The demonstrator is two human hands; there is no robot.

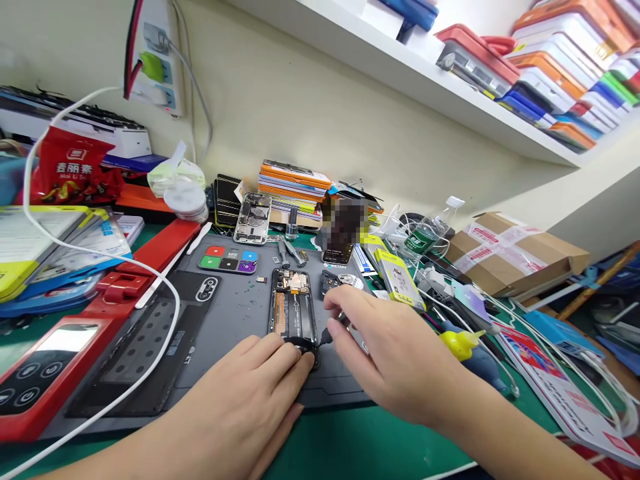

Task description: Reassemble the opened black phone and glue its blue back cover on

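An opened phone lies on the grey work mat, with its circuit board at the top and a dark battery below. My left hand grips the phone's lower end, fingers pressed together along its bottom edge and covering part of it. From the right, my right hand pinches a slim dark-tipped tool, its point at the phone's lower right corner; my fingers hide most of the tool. To the left lies a phone back cover with a camera cutout.
Beyond the phone are a magnetic tray with coloured squares, another opened phone and a small bottle. A red device and a white cable occupy the left. A yellow-tipped bottle and a cardboard box are right.
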